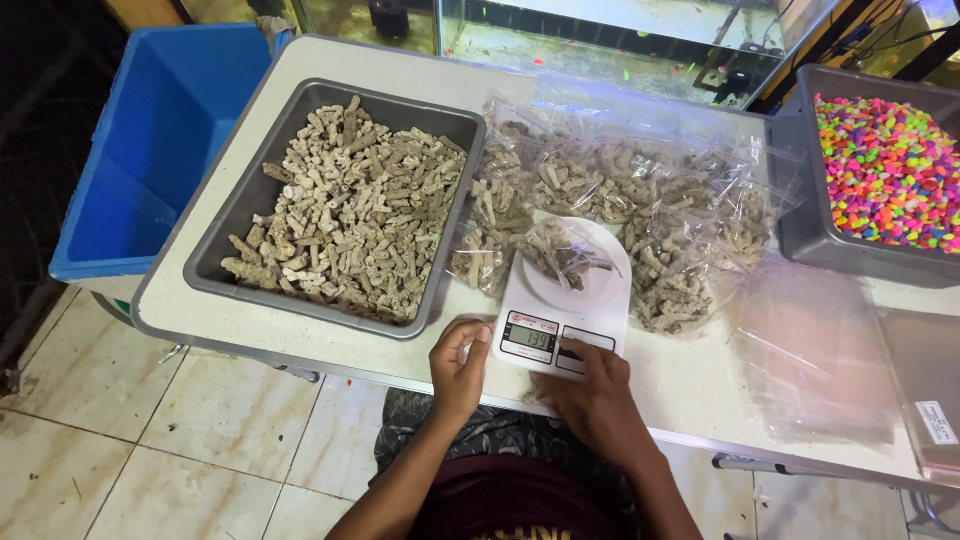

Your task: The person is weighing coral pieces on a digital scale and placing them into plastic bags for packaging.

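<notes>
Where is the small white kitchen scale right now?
The white scale sits at the table's near edge, centre of the head view, right of the grey tray, with both hands touching its front.

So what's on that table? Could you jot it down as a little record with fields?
left hand: touching the scale's near left corner
right hand: fingers on the scale's front, beside the display
scale: white, a small clear bag of pale pieces on its plate
grey tray: full of loose pale pieces
filled bags: piled behind the scale
pebble tray: bright mixed colours, far right
blue bin: left of the table
</notes>
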